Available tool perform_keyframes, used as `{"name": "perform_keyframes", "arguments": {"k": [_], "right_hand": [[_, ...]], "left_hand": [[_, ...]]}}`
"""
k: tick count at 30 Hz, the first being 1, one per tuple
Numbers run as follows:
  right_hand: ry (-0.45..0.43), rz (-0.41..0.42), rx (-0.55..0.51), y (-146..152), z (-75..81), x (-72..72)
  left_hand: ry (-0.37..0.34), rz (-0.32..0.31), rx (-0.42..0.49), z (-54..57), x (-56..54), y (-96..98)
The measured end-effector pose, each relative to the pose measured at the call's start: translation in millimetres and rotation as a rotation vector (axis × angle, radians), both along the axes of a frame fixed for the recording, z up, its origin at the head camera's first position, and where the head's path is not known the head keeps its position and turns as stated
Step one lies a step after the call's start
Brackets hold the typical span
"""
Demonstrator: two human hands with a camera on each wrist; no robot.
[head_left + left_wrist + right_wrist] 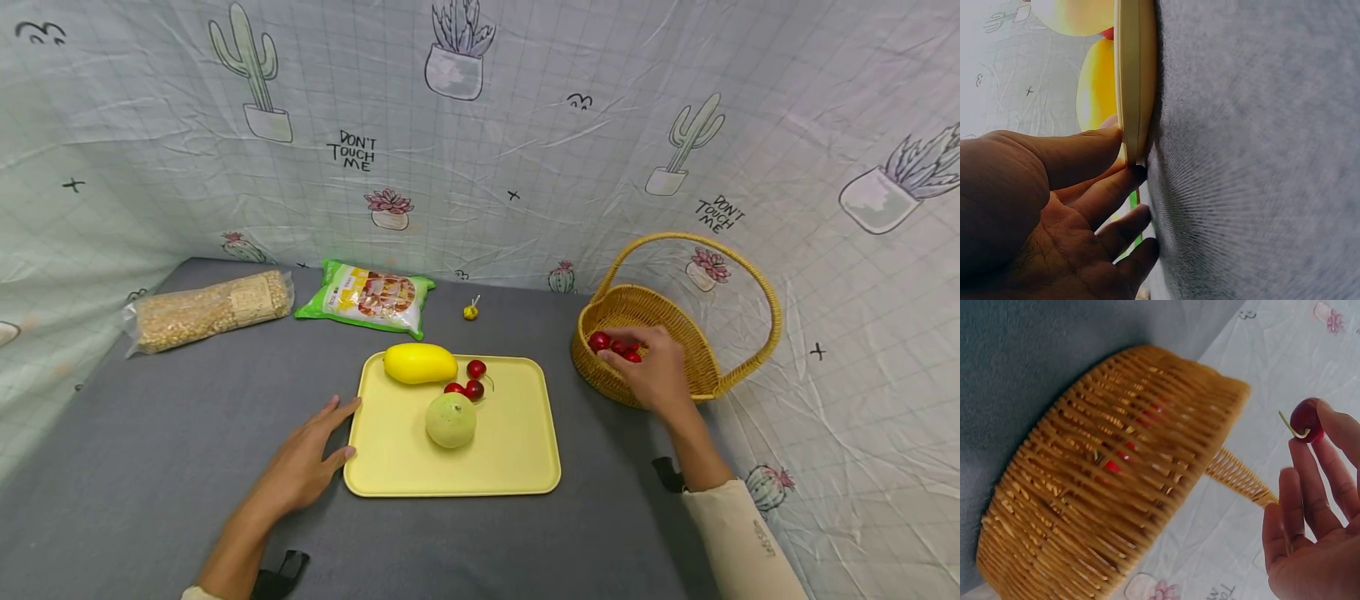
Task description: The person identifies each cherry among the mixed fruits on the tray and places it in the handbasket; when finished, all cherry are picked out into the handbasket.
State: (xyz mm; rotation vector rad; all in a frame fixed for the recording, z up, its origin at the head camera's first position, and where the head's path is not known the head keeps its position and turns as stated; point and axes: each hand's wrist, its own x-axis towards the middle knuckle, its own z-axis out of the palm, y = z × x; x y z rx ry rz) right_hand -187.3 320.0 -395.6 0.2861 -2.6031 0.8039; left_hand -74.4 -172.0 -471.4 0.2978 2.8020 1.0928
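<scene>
- Handling one cherry (1305,420) at the wicker basket (637,304) is how I read the step in hand; these pictures alone don't tell me whether it is going in or coming out.
- I see that cherry in the right hand (658,362), raised above the rim in the right wrist view, with its stem hanging free.
- More cherries (633,357) lie inside the basket, showing red through the weave.
- Three loose cherries (476,369) sit on the yellow tray (517,450), between the yellow fruit (420,364) and the round green fruit (450,421).
- As I judge it, the next move calls for a light, steady pinch and a path that clears both the rim and the tall handle (772,317).
- On the right grip: thumb and fingertips are nearly closed, with just the cherry's width between them; the other fingers bend loosely, and I make out nothing else held.
- On the left grip: the left hand (300,462) is spread, thumb and forefinger well parted, their tips touching the tray's left edge. To me it looks like steadying rather than lifting, though how hard it presses I can't tell.
</scene>
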Motion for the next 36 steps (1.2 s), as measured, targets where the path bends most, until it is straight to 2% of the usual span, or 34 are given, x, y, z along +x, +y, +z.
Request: {"name": "perform_keyframes", "arguments": {"k": [4,13,20,27,36], "right_hand": [[-0.004,-0.025,-0.010,7.0,-1.0,-6.2],[-0.100,-0.102,-0.031,22.9,-5.5,-19.3],[-0.168,-0.122,-0.061,33.2,-9.3,-31.9],[-0.199,-0.123,-0.027,39.6,-12.3,-45.1],[-0.298,-0.151,-0.008,43.8,-16.0,-62.5]], "left_hand": [[-0.003,0.002,-0.001,-0.4,0.3,0.2],[-0.002,0.002,-0.002,-0.1,0.1,0.6],[-0.018,0.004,-0.007,1.2,-1.0,1.0],[-0.003,0.003,-0.007,1.2,-1.0,1.2],[0.007,0.006,-0.008,1.2,-0.9,1.3]]}}
